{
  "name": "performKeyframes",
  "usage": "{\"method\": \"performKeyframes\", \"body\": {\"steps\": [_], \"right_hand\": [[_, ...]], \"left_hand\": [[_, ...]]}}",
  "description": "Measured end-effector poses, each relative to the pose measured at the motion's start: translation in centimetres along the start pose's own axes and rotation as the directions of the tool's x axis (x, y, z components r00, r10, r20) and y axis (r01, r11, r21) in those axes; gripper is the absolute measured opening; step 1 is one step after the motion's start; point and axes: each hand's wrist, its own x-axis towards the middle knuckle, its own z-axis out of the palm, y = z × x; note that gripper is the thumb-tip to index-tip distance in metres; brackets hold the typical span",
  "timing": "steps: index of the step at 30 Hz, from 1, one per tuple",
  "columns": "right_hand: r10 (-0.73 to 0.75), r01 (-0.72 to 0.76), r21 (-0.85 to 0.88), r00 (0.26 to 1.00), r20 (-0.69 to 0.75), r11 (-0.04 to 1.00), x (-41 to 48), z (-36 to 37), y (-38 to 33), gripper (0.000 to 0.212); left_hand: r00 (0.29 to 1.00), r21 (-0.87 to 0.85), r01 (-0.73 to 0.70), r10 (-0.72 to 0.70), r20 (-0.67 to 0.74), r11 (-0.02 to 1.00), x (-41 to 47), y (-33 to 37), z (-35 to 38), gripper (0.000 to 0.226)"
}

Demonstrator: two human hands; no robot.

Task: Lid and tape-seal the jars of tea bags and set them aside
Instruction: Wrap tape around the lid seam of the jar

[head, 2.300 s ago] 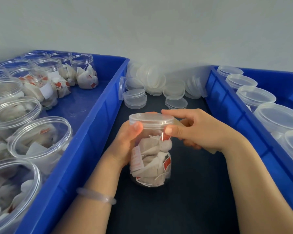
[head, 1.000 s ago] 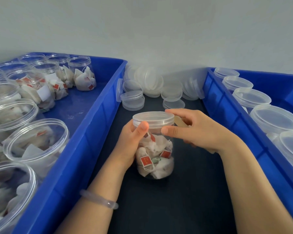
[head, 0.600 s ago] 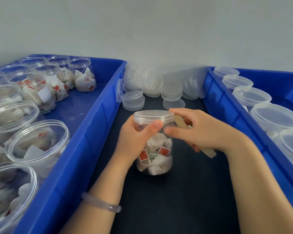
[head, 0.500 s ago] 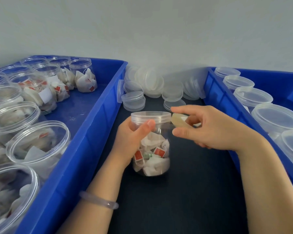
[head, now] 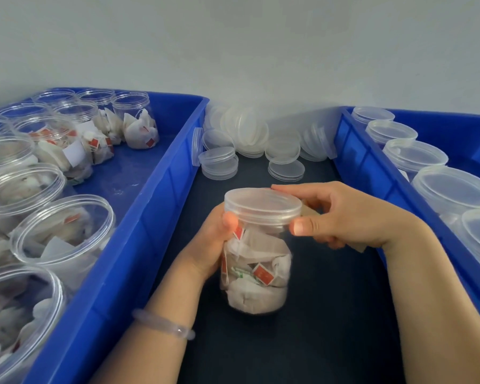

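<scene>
Left hand [head: 208, 245] around jar [head: 258, 275]; fingers [head: 294, 189] of right hand [head: 355, 217] on lid [head: 261, 203]

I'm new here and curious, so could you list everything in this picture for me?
jar: one, clear, tea bags inside, upright on mat
lid: one, clear, on that jar
tape strip: one, beige, in right hand
open jars: ten or more, clear, blue left bin
lidded jars: five seen, clear, blue right bin
loose lids: many, clear, piled at back
mat: one, dark, between bins
bracelet: one, clear, left wrist
left hand: one, grips jar's side
right hand: one, holds tape strip, thumb at lid's edge
</scene>
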Motion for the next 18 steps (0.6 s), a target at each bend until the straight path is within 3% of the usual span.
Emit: {"method": "performKeyframes", "body": {"steps": [3,5,6,8,10,14,16,18], "right_hand": [[-0.02,0.021,0.014,0.999,-0.037,1.0,0.2,0.0,0.1,0.053],[-0.031,0.022,-0.058,0.987,-0.158,0.998,0.2,0.0,-0.1,0.056],[-0.054,0.028,-0.118,0.973,-0.226,0.993,0.4,0.1,-0.1,0.059],[-0.128,0.038,-0.287,0.945,-0.302,0.957,1.1,0.8,-0.2,0.059],[-0.155,0.033,-0.4,0.948,-0.277,0.916,1.6,1.5,-0.6,0.057],[-0.007,-0.04,-0.426,0.994,-0.109,0.904,0.6,0.9,-0.9,0.083],[0.011,-0.076,-0.398,0.986,-0.163,0.914,-0.1,0.5,-1.2,0.076],[-0.042,-0.046,-0.366,0.972,-0.23,0.929,-0.3,0.4,-1.4,0.049]], "left_hand": [[0.982,0.173,-0.074,0.102,-0.159,0.982,0.4,0.1,0.2,0.11],[0.91,0.33,-0.16,0.269,-0.315,0.93,0.6,0.3,-0.1,0.082],[0.893,0.364,-0.179,0.306,-0.329,0.914,0.7,0.4,-0.1,0.073],[0.908,0.414,-0.169,0.305,-0.287,0.894,0.9,0.1,0.3,0.086],[0.903,0.467,-0.122,0.294,-0.315,0.876,0.9,-0.4,0.7,0.096],[0.86,0.5,-0.088,0.32,-0.399,0.861,0.8,-0.2,0.0,0.071],[0.86,0.481,-0.101,0.319,-0.397,0.871,0.8,0.2,-0.6,0.064],[0.871,0.458,-0.122,0.316,-0.375,0.881,0.7,0.4,-0.8,0.061]]}}
